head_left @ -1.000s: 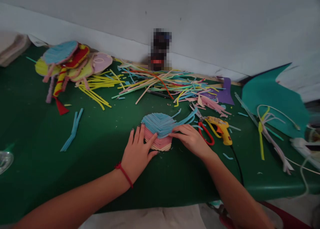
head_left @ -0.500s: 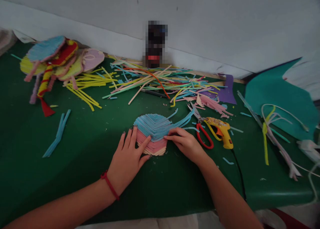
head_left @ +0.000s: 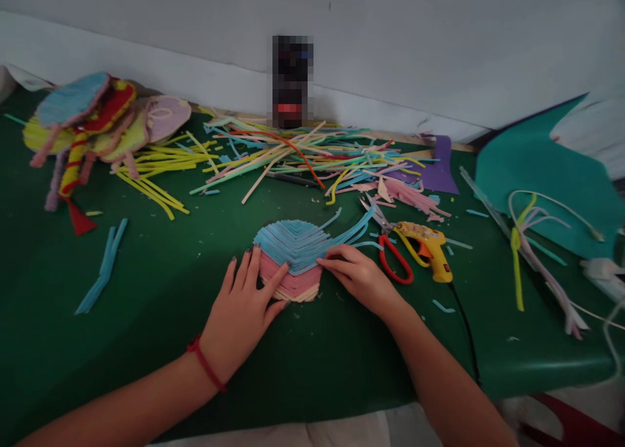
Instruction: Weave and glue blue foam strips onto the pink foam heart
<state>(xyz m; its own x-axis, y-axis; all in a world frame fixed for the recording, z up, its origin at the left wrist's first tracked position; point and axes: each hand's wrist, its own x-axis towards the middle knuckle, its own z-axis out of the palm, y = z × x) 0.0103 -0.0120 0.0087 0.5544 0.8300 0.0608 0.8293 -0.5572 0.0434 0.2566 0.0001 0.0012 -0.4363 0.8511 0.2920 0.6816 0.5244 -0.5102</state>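
Observation:
A rounded panel of pipe cleaners (head_left: 293,242), blue above, pink below and cream at the bottom, lies on the green table. My left hand (head_left: 244,307) rests with spread fingers on its left side, pressing the pink and blue rows. At the right edge my right hand (head_left: 364,278) has thumb and forefinger pinched together; what sits between the tips looks like a blue pipe cleaner, partly hidden. Loose blue pipe cleaner ends (head_left: 354,229) stick out to the upper right. Close beyond them are red-handled scissors (head_left: 396,261) and a yellow glue gun (head_left: 432,248).
Several finished round fans (head_left: 73,102) are stacked at the far left. A heap of coloured pipe cleaners (head_left: 293,154) spreads along the wall, below a pixelated dark object (head_left: 291,76). Two blue pipe cleaners (head_left: 105,268) lie left. Teal sheet (head_left: 547,167) and white cable (head_left: 605,278) are right.
The whole view has shifted slightly, so things appear a little further left. Both hands keep nearly the same places on the panel.

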